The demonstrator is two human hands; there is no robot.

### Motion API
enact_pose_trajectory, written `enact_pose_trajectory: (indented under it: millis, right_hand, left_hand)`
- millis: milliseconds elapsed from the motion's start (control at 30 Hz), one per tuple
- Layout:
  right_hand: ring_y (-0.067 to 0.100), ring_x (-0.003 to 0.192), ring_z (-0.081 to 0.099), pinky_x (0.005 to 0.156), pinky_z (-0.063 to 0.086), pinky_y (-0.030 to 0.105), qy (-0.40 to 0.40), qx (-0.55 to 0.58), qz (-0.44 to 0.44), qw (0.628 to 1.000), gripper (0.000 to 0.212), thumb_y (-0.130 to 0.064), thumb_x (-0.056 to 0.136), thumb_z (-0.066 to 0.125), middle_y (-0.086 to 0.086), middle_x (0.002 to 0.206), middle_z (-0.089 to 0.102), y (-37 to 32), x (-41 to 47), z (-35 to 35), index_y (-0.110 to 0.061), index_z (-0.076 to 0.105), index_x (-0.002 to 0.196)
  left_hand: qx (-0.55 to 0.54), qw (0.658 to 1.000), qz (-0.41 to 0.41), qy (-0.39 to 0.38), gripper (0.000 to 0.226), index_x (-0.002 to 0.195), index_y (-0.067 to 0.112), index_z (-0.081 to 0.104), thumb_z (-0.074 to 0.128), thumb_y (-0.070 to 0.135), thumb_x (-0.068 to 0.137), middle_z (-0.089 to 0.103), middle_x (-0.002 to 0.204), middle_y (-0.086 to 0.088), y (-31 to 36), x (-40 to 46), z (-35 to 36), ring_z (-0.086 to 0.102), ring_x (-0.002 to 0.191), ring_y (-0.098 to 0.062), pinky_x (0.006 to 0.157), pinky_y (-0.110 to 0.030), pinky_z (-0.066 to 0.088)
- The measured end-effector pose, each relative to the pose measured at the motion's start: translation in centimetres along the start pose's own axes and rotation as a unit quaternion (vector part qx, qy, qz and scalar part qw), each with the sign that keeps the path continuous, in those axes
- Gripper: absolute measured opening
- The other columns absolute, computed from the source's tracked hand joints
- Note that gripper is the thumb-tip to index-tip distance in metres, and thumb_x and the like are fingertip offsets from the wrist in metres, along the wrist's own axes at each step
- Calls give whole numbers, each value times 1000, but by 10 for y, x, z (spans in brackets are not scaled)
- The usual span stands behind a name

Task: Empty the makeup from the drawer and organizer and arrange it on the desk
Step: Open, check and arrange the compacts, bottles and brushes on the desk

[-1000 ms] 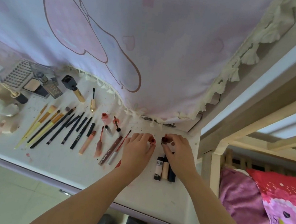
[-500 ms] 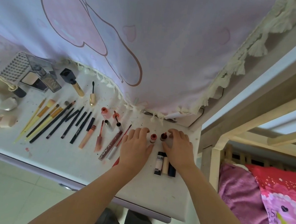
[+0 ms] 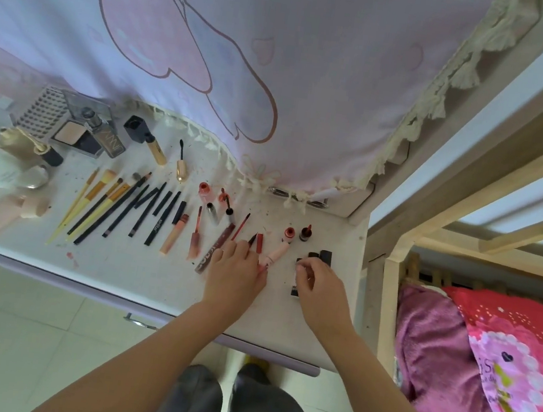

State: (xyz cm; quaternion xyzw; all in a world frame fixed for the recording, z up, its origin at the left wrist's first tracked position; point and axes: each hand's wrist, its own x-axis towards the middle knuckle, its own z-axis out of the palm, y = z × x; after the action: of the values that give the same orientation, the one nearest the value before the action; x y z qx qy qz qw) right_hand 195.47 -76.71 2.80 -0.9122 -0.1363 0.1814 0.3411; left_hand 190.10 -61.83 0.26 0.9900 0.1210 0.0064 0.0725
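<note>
The two small round pots, one coral-red [image 3: 289, 233] and one dark maroon [image 3: 305, 233], now stand free on the white desk top [image 3: 137, 267] just right of the frame's centre. A second ago both hands were closed on them, and half a second ago they were just letting go. That pair looks placed, so the row of laid-out makeup has grown rightward and the job seems well along.

Both hands have since dropped toward the lower edge of the desk. The left hand [image 3: 235, 275] lies with fingers loosely curled, their tips touching a pale pink tube [image 3: 274, 256] that slants up to the right, beside a thin dark-tipped pencil [image 3: 252, 239] and a short red stick [image 3: 259, 243]; I cannot tell whether it truly grips the tube. The right hand [image 3: 320, 286] has thumb and forefinger pinched close over the upper end of a cluster of short dark tubes [image 3: 320, 255], touching them and apparently straightening them.

Further left, orange-handled brushes [image 3: 98, 198] and black pencils [image 3: 144, 213] fan out in line.
</note>
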Motion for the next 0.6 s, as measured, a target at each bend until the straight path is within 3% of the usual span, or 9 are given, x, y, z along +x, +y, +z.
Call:
enact_pose_trajectory:
  millis: [100,233,300,367,500,600]
  right_hand:
    - [9,62,56,58,43,22,-93,84,84,989,34,-42,99,35,-3,71,62,-17,2,-7,-15,56,98]
    - [2,40,40,44,34,13,-184,133,83,970,37,-39,98,41,-4,56,56,-35,4,-19,-11,54,80]
    - [5,42,37,44,32,16,-194,159,67,966,32,-34,99,43,-2,58,52,-42,4,-23,-10,52,80]
    - [7,48,36,48,32,20,-183,167,37,968,31,-31,99,44,-2,61,50,-46,4,-26,-6,53,84]
    - [6,53,41,53,37,20,-196,142,-26,970,15,-25,98,46,-4,68,54,-46,2,-38,-16,56,92]
    - [4,57,48,56,41,16,-215,92,-46,971,8,-24,97,49,-6,72,60,-47,-1,-47,-22,57,96]
  left_hand:
    - [-66,993,76,66,23,75,16,62,53,36,84,56,74,2,-11,-16,-7,53,67,-17,59,-30,47]
    - [-96,984,150,26,20,92,23,54,40,37,90,62,75,7,-29,-27,-22,55,65,-15,59,-31,49]
    - [-115,983,141,-32,23,101,20,53,37,35,96,61,81,3,-27,-25,-35,52,63,-15,59,-32,49]
    - [-175,975,96,-103,25,109,17,52,33,32,101,54,84,4,-24,-22,-49,46,65,-10,61,-23,42]
    - [-307,931,65,-185,21,100,17,51,34,29,101,44,70,7,-25,-17,-67,40,61,-10,56,-23,32]
    - [-284,931,90,-213,20,101,18,52,39,33,99,48,73,7,-24,-17,-69,44,65,-12,60,-26,37]
